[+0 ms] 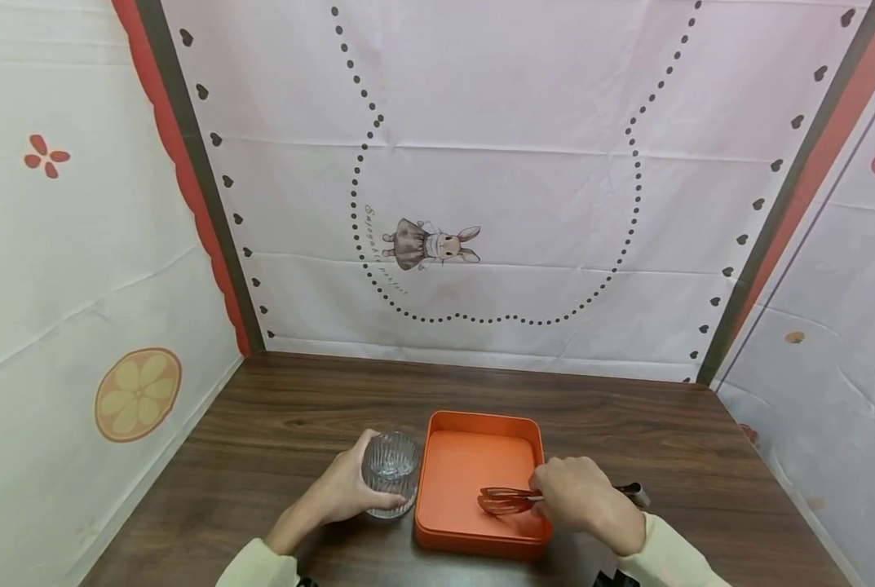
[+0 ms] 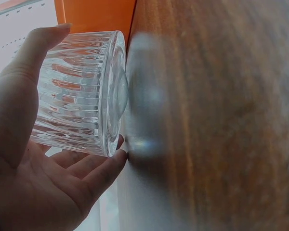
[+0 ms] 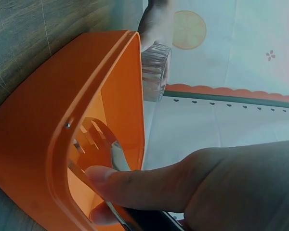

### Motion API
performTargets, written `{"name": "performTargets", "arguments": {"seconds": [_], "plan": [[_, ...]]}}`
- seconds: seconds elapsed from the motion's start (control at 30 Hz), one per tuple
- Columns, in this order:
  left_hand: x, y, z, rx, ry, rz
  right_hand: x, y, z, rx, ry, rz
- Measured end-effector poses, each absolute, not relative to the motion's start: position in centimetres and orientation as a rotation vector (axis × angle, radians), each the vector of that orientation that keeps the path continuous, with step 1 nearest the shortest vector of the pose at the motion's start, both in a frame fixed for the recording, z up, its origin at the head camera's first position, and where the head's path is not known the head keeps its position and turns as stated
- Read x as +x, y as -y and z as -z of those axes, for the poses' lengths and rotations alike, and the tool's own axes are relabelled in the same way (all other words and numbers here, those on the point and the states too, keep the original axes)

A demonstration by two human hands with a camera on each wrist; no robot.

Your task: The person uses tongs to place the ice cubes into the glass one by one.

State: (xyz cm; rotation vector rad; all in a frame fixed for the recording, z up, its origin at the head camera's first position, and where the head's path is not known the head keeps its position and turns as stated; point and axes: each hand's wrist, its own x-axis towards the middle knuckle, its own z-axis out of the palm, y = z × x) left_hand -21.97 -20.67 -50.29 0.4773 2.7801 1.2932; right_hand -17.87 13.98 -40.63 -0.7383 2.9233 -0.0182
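My left hand [image 1: 345, 485] holds a clear ribbed drinking glass [image 1: 393, 469], thumb on the near side and fingers around the far side. In the left wrist view, the base of the glass [image 2: 82, 91] is at the tabletop; whether it touches is unclear. Beside it sits a square orange box [image 1: 481, 538] with no lid on it. Over the box's right side, my right hand [image 1: 576, 493] grips tongs [image 1: 506, 501] with orange slotted heads and a dark handle. Those heads [image 3: 94, 132] reach inside the box in the right wrist view; contact with its floor cannot be made out.
All of this is on a dark wood-grain table [image 1: 320, 391]. Printed white cloth [image 1: 510, 204] hangs behind it, with more cloth along the left and right sides.
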Motion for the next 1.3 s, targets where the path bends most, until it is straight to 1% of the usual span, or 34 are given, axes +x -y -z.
{"name": "performTargets", "arguments": {"seconds": [0.73, 0.97, 1.3], "plan": [[-22.07, 20.44, 49.77, 0.455, -2.782, -1.279, -18.03, -13.78, 40.85, -0.69, -2.896, 0.115], [-22.1, 20.48, 49.92, 0.469, -2.787, -1.268, -18.12, -14.05, 41.01, -0.763, -2.916, 0.057], [-21.98, 20.57, 50.15, 0.504, -2.8, -1.273, -18.22, -14.35, 41.39, -0.943, -2.936, -0.031]]}}
